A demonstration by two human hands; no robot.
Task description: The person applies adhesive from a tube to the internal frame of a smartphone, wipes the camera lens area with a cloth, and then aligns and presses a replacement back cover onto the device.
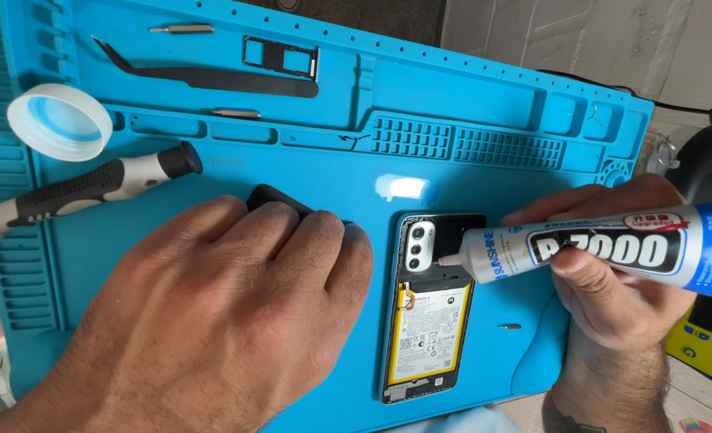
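Note:
An opened smartphone (428,321) lies back-up on a blue repair mat (212,168), its yellow-labelled battery and white camera module exposed. My right hand (612,281) grips a white tube of glue (612,244) held sideways, with the nozzle tip touching the phone beside the camera module. My left hand (204,321) rests knuckles-up on the mat to the phone's left, fingers curled over a flat black object (274,196), most of which is hidden beneath it.
A black-and-white screwdriver (91,186) lies at the mat's left, a clear plastic lid (59,122) above it. Black tweezers (212,76), a SIM tray (281,58) and screwdriver bits (182,29) sit in the top trays. A loose bit (509,326) lies right of the phone. A yellow box (709,337) sits at the right.

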